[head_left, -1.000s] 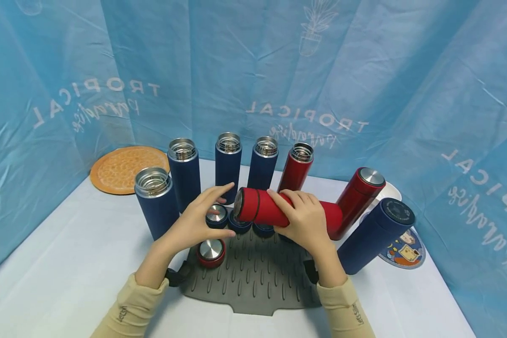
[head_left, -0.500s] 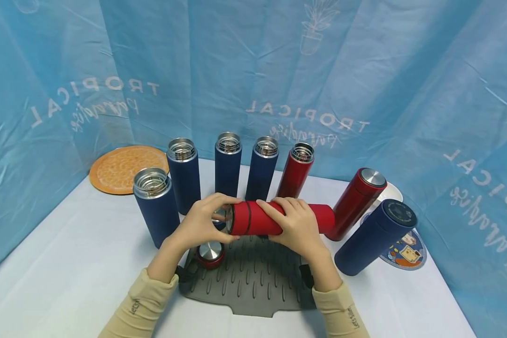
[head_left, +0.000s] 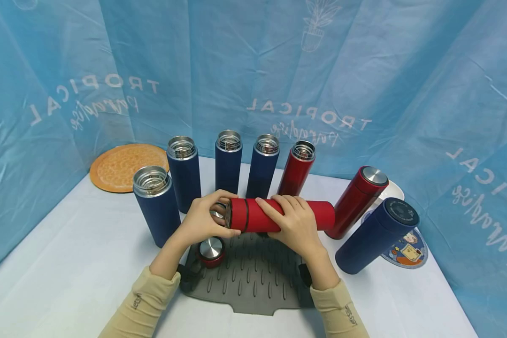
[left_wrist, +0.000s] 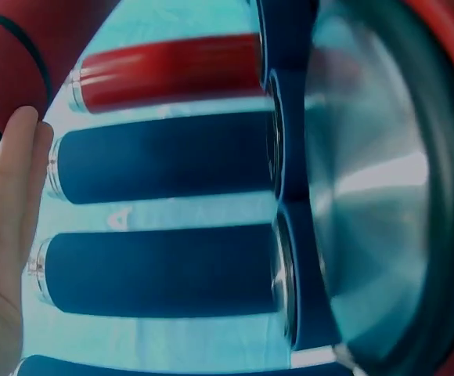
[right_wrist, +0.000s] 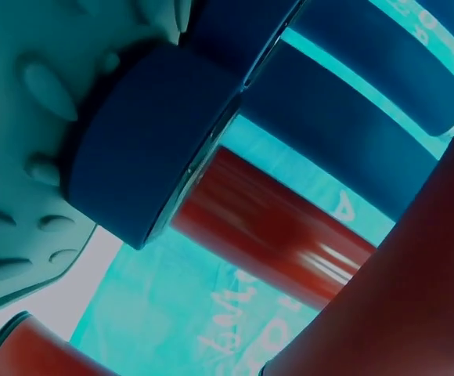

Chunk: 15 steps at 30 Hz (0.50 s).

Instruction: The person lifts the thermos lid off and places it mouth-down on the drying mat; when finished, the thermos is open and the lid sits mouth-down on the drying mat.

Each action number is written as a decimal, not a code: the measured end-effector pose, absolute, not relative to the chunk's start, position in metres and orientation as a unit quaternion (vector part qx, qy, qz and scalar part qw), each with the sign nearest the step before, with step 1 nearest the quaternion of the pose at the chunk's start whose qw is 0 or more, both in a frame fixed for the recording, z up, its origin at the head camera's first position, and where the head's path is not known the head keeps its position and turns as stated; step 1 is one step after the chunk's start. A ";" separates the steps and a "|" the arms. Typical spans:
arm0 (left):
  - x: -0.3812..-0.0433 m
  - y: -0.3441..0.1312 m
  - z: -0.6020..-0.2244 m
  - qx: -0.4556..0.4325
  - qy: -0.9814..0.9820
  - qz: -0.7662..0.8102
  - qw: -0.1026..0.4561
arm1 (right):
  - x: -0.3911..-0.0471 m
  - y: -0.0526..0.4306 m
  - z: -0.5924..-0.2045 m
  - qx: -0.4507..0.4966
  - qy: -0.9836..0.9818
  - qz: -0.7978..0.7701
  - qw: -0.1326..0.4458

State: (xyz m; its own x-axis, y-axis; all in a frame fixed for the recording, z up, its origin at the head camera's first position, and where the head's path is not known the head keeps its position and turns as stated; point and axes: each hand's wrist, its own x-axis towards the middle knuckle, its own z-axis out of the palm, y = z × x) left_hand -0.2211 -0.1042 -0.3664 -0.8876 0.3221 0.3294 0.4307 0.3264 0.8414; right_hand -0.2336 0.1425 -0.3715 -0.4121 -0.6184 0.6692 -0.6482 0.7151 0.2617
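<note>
A red thermos (head_left: 257, 217) lies sideways above the grey mat, its capped end to the left. My right hand (head_left: 296, 225) grips it around the middle of the body. My left hand (head_left: 203, 217) holds the cap end, thumb below and fingers above; the left wrist view shows its fingertips (left_wrist: 12, 180) against the red surface. Below the left hand, a red lid with a steel top (head_left: 211, 249) sits on the mat (head_left: 257, 281). Blue lids (right_wrist: 149, 141) stand on the mat's far part, mostly hidden behind the thermos in the head view.
Several uncapped blue bottles (head_left: 228, 171) and one uncapped red bottle (head_left: 295, 176) stand in an arc behind. To the right are a capped red bottle (head_left: 355, 204) and a capped blue bottle (head_left: 372, 239). An orange round mat (head_left: 126, 166) lies back left, a patterned one (head_left: 410, 251) right.
My left hand has moved from apart, with fingers spread, to the cap end of the red thermos. The thermos has come slightly lower, left and more level in my right hand.
</note>
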 end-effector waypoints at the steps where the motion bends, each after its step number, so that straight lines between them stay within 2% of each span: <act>1: -0.221 -0.104 -0.366 -0.218 -0.814 -0.538 0.040 | -0.234 0.143 -0.372 0.376 -0.839 0.016 0.394; 10: -0.219 -0.095 -0.360 -0.086 -0.803 -0.587 -0.062 | -0.235 0.142 -0.372 0.377 -0.832 0.005 0.407; 15: -0.221 -0.093 -0.364 -0.052 -0.776 -0.619 -0.109 | -0.235 0.141 -0.372 0.384 -0.828 -0.006 0.408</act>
State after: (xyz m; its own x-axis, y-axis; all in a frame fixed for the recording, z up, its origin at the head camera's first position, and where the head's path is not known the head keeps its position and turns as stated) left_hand -0.2206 -0.0926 -0.3635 -0.9709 0.2151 -0.1056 -0.0548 0.2295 0.9718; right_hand -0.2353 0.1410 -0.3724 -0.3725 -0.6411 0.6710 -0.6308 0.7052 0.3236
